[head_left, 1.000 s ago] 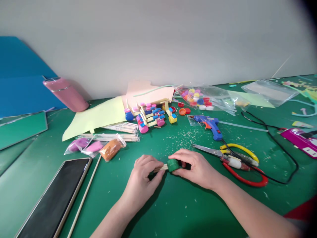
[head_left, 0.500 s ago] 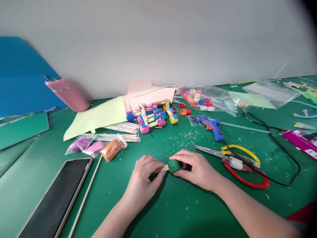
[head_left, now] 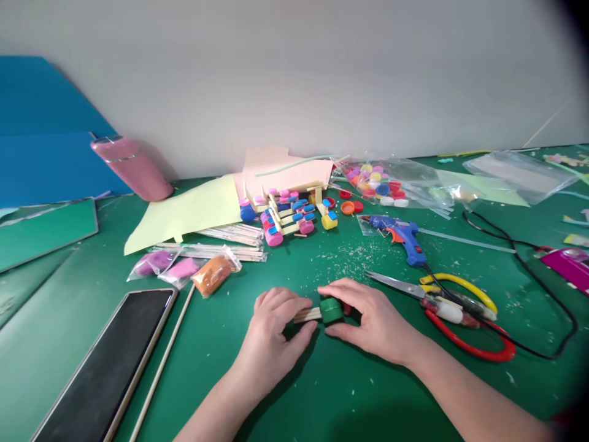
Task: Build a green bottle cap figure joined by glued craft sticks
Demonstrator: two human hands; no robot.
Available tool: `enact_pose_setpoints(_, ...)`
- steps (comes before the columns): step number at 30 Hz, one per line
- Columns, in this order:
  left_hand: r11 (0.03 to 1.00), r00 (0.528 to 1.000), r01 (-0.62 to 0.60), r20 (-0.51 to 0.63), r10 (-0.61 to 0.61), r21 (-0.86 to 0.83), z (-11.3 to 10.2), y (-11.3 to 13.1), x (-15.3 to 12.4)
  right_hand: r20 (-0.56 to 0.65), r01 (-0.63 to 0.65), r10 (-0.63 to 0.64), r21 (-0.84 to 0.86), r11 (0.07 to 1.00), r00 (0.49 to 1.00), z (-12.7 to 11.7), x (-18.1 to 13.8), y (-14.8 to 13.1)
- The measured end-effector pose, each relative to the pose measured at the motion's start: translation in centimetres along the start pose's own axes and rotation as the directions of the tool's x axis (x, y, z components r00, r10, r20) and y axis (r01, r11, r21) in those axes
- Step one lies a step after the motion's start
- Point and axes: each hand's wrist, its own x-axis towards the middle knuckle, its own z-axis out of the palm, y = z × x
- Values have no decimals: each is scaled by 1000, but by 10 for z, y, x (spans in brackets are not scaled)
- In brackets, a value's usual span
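Observation:
My left hand (head_left: 278, 328) pinches a small bundle of thin wooden sticks (head_left: 308, 315) between thumb and fingers, low over the green table. At the right end of the sticks sits a green piece that looks like two bottle caps (head_left: 331, 310) pressed together. Around these caps curls my right hand (head_left: 368, 316), its thumb in front and index finger behind, with a small gap showing under the index finger. The other fingers are partly hidden. Beyond the hands stands a cluster of stick-and-cap pieces (head_left: 289, 215) in pink, blue and yellow.
A blue glue gun (head_left: 400, 233), scissors (head_left: 400, 283) and red-and-yellow-handled pliers (head_left: 478, 351) lie to the right, with a black cord. At left are a phone (head_left: 105, 362), a long stick (head_left: 163, 362), bagged clay (head_left: 214, 275) and a pink tumbler (head_left: 133, 169). Bagged caps (head_left: 372, 181) lie behind.
The view has shifted slightly, so most things sit further right. My right index finger has lifted a little from the green caps; my left hand keeps its pinch on the sticks.

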Motion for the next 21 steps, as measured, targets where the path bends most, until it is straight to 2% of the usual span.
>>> enact_pose_setpoints(5,999,1000,17,-23,-16,35,-2,-1,-1,41,-14,12,56,998,999,-4,-3,0)
enact_pose_setpoints(12,999,1000,12,5,-12,34,-5,-4,-1,60,-33,25,143,989,998,-10,-4,1)
enact_pose_setpoints(21,997,998,19,57,-15,-77,-5,-2,1,55,-17,8,163,986,998,-5,-2,4)
